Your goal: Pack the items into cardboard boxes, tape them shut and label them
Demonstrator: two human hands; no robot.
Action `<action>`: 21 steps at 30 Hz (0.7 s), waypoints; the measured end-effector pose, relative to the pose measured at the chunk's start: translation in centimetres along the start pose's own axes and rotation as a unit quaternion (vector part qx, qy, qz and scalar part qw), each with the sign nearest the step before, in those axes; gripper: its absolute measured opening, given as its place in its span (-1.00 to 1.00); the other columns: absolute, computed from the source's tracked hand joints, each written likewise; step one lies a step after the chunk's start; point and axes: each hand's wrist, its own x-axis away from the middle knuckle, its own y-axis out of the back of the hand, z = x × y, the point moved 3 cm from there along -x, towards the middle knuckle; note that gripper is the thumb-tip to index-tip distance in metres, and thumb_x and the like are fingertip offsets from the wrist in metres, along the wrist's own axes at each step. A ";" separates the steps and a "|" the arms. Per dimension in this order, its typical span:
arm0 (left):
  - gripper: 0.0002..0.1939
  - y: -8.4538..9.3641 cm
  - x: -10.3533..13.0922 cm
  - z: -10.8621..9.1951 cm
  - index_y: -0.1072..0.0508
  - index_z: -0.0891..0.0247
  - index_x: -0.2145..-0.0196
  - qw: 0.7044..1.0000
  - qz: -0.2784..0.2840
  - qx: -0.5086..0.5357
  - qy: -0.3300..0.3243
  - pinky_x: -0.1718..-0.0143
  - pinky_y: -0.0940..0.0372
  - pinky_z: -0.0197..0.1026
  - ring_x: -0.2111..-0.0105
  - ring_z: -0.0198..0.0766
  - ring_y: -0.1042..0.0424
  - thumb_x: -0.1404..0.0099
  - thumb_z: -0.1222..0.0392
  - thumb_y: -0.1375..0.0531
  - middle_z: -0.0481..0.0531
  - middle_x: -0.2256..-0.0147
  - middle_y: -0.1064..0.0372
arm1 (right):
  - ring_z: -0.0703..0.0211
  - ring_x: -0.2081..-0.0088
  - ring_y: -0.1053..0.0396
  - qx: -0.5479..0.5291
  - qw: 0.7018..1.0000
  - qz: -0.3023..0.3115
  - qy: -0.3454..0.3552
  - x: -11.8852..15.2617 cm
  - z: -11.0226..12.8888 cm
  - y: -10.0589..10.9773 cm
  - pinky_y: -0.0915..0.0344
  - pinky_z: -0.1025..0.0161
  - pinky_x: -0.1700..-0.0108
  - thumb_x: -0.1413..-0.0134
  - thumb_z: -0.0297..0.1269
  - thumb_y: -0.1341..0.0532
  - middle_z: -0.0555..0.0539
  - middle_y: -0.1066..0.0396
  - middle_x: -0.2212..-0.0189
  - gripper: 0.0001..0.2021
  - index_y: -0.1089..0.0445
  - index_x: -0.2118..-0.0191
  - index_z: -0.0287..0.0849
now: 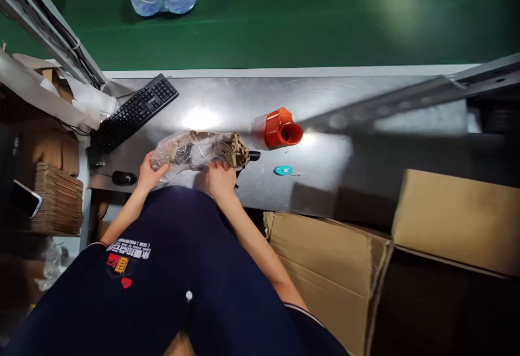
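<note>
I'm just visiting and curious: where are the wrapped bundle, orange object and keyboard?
Wrapped bundle (199, 149): head view, middle of its clear wrapping.
Orange object (273, 130): head view, side wall beside its opening.
Keyboard (136, 112): head view, middle of its keys.

This looks like a packing station in a warehouse or workshop: a bare metal bench (219, 93) with a green belt-like surface (304, 25) along its far side, a stack of flat cardboard (59, 199) at left, big cartons (320, 264) at near right, a keyboard (136, 112) at left, and a plastic-wrapped bundle (195, 150) at the near edge.
</note>
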 end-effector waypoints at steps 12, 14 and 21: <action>-0.37 -0.6 -4.0 -10.0 -0.46 0.21 -0.21 0.985 0.036 -0.160 -0.058 -0.21 -0.38 0.01 -0.08 0.05 -0.57 -0.17 0.14 -0.34 0.16 -0.09 -0.59 | -0.16 -0.22 -0.42 -0.214 0.966 -0.143 -0.037 2.4 -2.6 -0.2 -0.41 -0.12 -0.28 -0.39 -0.26 -0.04 -0.38 -0.46 -0.21 -0.46 -0.27 -0.39 -0.31; -0.39 -0.9 -4.7 -11.5 -0.46 0.21 -0.21 0.978 0.040 -0.192 -0.073 -0.22 -0.36 0.00 -0.08 0.06 -0.57 -0.19 0.14 -0.33 0.16 -0.08 -0.59 | -0.17 -0.18 -0.44 -0.218 0.961 -0.158 -0.064 2.6 -3.5 0.2 -0.42 -0.14 -0.26 -0.41 -0.22 -0.03 -0.38 -0.49 -0.16 -0.47 -0.27 -0.39 -0.30; -0.58 -1.7 -9.4 -16.1 -0.54 0.29 -0.05 0.948 0.083 -0.286 -0.109 -0.15 -0.39 0.01 0.00 0.09 -0.57 -0.24 0.16 -0.27 0.19 0.11 -0.61 | -0.25 -0.26 -0.36 -0.144 0.977 -0.132 -0.091 1.0 -3.7 1.3 -0.40 -0.14 -0.25 -0.31 -0.40 -0.03 -0.46 -0.28 -0.33 -0.42 -0.23 -0.41 -0.33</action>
